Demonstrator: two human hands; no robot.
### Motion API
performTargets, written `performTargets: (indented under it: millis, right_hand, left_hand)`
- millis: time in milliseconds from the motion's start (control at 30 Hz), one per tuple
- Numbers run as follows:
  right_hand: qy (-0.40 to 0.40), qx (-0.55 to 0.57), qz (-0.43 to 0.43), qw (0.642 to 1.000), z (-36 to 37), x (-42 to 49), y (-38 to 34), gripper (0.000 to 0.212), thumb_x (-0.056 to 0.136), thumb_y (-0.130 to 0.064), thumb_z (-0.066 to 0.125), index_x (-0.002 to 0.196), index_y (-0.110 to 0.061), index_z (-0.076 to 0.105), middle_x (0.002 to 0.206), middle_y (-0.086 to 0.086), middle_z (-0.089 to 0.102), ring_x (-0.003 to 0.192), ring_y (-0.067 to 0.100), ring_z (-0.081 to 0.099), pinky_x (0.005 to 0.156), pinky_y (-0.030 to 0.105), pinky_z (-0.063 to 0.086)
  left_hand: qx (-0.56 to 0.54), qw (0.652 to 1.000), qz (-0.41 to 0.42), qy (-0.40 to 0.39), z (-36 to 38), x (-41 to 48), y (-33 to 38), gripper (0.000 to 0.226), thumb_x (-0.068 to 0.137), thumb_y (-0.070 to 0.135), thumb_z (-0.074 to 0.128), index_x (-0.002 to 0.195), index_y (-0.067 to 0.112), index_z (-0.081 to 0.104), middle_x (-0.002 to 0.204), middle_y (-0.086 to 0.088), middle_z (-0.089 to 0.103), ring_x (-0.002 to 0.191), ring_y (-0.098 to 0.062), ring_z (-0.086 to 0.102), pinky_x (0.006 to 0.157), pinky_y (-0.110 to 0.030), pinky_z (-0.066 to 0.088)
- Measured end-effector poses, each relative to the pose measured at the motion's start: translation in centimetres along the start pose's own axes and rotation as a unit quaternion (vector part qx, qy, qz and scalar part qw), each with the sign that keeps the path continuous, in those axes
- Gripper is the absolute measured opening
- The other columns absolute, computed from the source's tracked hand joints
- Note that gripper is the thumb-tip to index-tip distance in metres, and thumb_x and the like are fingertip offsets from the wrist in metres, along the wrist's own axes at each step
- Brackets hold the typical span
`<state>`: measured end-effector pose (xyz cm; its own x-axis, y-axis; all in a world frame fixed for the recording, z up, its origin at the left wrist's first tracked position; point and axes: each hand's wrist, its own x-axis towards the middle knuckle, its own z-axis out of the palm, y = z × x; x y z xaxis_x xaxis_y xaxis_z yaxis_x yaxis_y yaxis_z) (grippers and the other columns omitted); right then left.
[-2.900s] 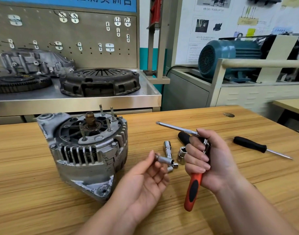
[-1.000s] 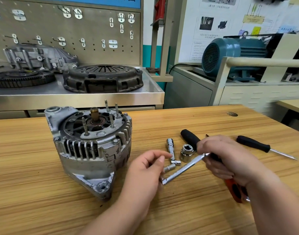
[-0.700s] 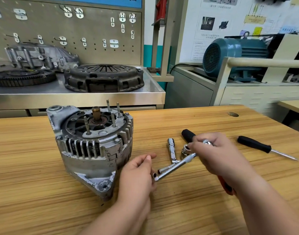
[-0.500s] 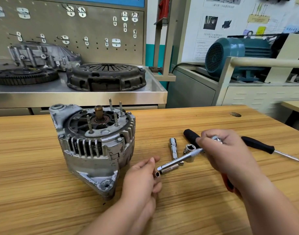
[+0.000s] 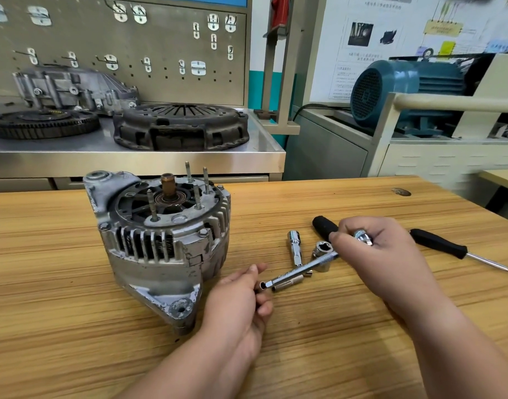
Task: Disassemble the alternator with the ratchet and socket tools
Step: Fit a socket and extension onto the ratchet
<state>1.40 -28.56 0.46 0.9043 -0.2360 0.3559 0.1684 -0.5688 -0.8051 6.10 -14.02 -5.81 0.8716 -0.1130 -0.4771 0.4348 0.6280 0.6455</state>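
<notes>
Alternator (image 5: 163,240) sits on the table (image 5: 74,341), at about 10 o'clock from the hands, shaft end up. It looks like a cast metal lump – I'd guess heavy and totally rigid, so it won't crush, but it could rock on that mounting ear once torque goes in. I'd brace it round the finned housing, not by the thin studs.

Left hand (image 5: 238,303): fingers pinch a small socket (image 5: 260,285), open end facing the tip of the extension bar (image 5: 301,269), just about touching it. Right hand (image 5: 373,254), at 3 o'clock from the left one, has its fingers curled round the ratchet (image 5: 362,236) head. Chrome bits like these are probably slick and easy to fumble – pinch the socket by its sides.

Count:
- one alternator, four studs sticking up round the shaft
- one ratchet with bar, one socket in the fingers
- three loose pieces on the table: a long socket (image 5: 295,247), a wide socket (image 5: 322,254), and one lying under the bar (image 5: 290,283), partly hidden
- two black-handled tools: a screwdriver (image 5: 448,247) at 3 o'clock, and a black handle (image 5: 323,224) half behind the right hand
</notes>
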Motion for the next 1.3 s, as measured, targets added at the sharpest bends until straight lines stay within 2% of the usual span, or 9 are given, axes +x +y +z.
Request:
performTargets:
  millis: [133, 367, 700, 867, 1000, 1100, 1167, 1233, 1300]
  right_hand:
    - [0.001, -0.022, -0.008, 1.0, 0.2, 0.0, 0.0, 0.03, 0.081, -0.009, 0.059, 0.053, -0.01, 0.049, 0.039, -0.012, 0.03, 0.04, 0.005, 0.024, 0.039, 0.017, 0.02]
    - [0.007, -0.037, -0.026, 0.999, 0.5, -0.2, -0.2, 0.029, 0.081, -0.01, 0.059, 0.056, -0.005, 0.046, 0.045, -0.009, 0.026, 0.043, 0.006, 0.023, 0.04, 0.019, 0.018]
    - [0.024, -0.057, -0.035, 0.997, 0.6, -0.2, -0.3, 0.028, 0.077, -0.013, 0.057, 0.055, -0.002, 0.044, 0.045, -0.008, 0.024, 0.044, 0.009, 0.021, 0.04, 0.02, 0.014]
    - [0.06, -0.046, -0.008, 0.997, 0.0, 0.0, 0.3, 0.033, 0.075, -0.021, 0.058, 0.048, -0.012, 0.043, 0.038, -0.01, 0.029, 0.04, 0.009, 0.026, 0.039, 0.018, 0.023]
    - [0.106, -0.019, 0.007, 0.994, -0.6, 0.3, 0.6, 0.028, 0.064, -0.031, 0.052, 0.048, -0.015, 0.037, 0.045, -0.01, 0.023, 0.045, 0.009, 0.02, 0.04, 0.02, 0.016]
    - [0.112, 0.0, 0.003, 0.994, -0.7, 0.3, 0.7, 0.029, 0.065, -0.031, 0.054, 0.046, -0.017, 0.037, 0.045, -0.011, 0.023, 0.044, 0.008, 0.021, 0.039, 0.017, 0.016]
    - [0.107, -0.002, -0.008, 0.994, -0.7, 0.3, 0.6, 0.03, 0.066, -0.031, 0.054, 0.046, -0.017, 0.038, 0.045, -0.01, 0.023, 0.044, 0.008, 0.022, 0.04, 0.018, 0.019]
    - [0.1, -0.002, -0.019, 0.995, -0.6, 0.2, 0.5, 0.03, 0.067, -0.029, 0.054, 0.046, -0.016, 0.038, 0.046, -0.01, 0.023, 0.045, 0.008, 0.022, 0.041, 0.019, 0.019]
    - [0.085, -0.001, -0.028, 0.996, -0.5, 0.1, 0.3, 0.03, 0.068, -0.026, 0.053, 0.045, -0.017, 0.038, 0.046, -0.01, 0.022, 0.046, 0.008, 0.021, 0.042, 0.02, 0.018]
  left_hand:
    - [0.02, 1.0, 0.01, 0.007, 0.0, 0.0, 0.0, 0.013, 0.096, 0.0, 0.048, 0.084, 0.004, 0.051, 0.086, -0.007, 0.064, 0.028, -0.004, 0.035, 0.027, -0.011, 0.024]
    - [0.049, 0.997, 0.062, 0.01, 0.1, 0.0, -0.1, 0.021, 0.097, 0.002, 0.047, 0.08, 0.003, 0.059, 0.075, -0.005, 0.054, 0.029, -0.003, 0.036, 0.028, -0.013, 0.025]
    - [0.047, 0.998, 0.048, -0.002, 0.1, -0.3, 0.1, 0.022, 0.097, 0.002, 0.048, 0.077, 0.003, 0.058, 0.073, -0.006, 0.052, 0.03, -0.004, 0.037, 0.028, -0.013, 0.026]
    - [0.07, 0.994, 0.012, -0.078, 0.2, -0.6, 0.3, 0.028, 0.099, 0.012, 0.044, 0.083, -0.002, 0.062, 0.054, -0.006, 0.05, 0.036, -0.009, 0.044, 0.031, -0.018, 0.031]
    - [0.102, 0.978, -0.005, -0.179, 0.6, -1.3, 0.5, 0.027, 0.099, 0.008, 0.041, 0.092, -0.006, 0.063, 0.054, -0.005, 0.049, 0.04, -0.011, 0.043, 0.033, -0.019, 0.031]
    - [0.109, 0.974, -0.007, -0.201, 0.6, -1.4, 0.5, 0.025, 0.099, 0.006, 0.038, 0.087, -0.002, 0.057, 0.052, -0.005, 0.049, 0.041, -0.013, 0.046, 0.034, -0.019, 0.034]
    - [0.117, 0.974, -0.005, -0.196, 0.5, -1.3, 0.7, 0.023, 0.101, 0.012, 0.036, 0.083, 0.004, 0.049, 0.057, -0.008, 0.06, 0.049, -0.019, 0.059, 0.039, -0.023, 0.041]
    - [0.125, 0.973, -0.005, -0.195, 0.2, -0.8, 0.8, 0.025, 0.102, 0.018, 0.034, 0.082, 0.008, 0.045, 0.078, -0.013, 0.073, 0.068, -0.026, 0.07, 0.046, -0.024, 0.045]
    - [0.112, 0.975, -0.012, -0.191, 0.1, -0.4, 0.8, 0.023, 0.101, 0.025, 0.034, 0.085, 0.012, 0.044, 0.093, -0.014, 0.074, 0.079, -0.027, 0.072, 0.048, -0.024, 0.045]
